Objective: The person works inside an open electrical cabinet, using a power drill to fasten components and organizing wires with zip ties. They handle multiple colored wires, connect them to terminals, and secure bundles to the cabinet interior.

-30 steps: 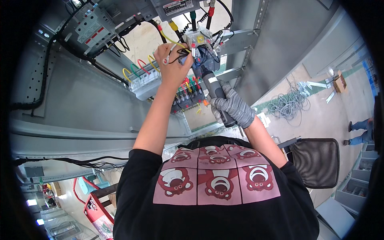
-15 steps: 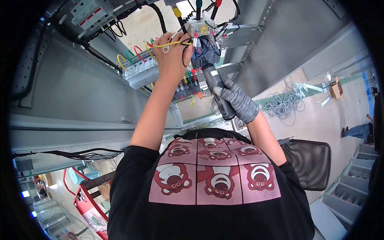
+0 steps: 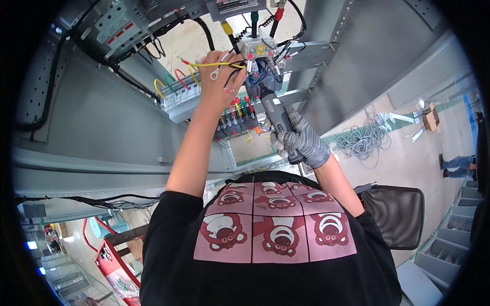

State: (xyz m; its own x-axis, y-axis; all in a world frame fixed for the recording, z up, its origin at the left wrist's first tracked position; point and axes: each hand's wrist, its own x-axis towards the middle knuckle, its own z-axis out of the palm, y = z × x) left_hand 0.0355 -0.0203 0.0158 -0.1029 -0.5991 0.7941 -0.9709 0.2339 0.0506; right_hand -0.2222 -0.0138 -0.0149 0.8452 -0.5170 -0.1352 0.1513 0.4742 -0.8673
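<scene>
My bare left hand [image 3: 218, 84] is up at a wired device [image 3: 262, 76] with a clear cover and blue wires at its front. Its fingers are bent round a yellow wire [image 3: 224, 64], and thin black wire runs by the thumb. A ring terminal [image 3: 214, 75] sticks out over the back of this hand. In a grey knitted glove, my right hand [image 3: 305, 142] is closed round a dark cordless screwdriver [image 3: 275, 112]. The tool points up at the device's lower front; whether its bit touches a screw is too small to tell.
Left of the device stands a row of pale breakers [image 3: 181, 102] with yellow, green and red wires. Below it sits another terminal block [image 3: 236, 125]. Grey cabinet panels [image 3: 352, 71] enclose both sides. Coiled cable [image 3: 362, 137] lies on the floor at right, beyond a black mesh chair back [image 3: 392, 217].
The whole view has shifted slightly, with the cabinet parts lower in the picture. My left thumb shows more apart from the fingers. The right hand still grips the screwdriver at the same device.
</scene>
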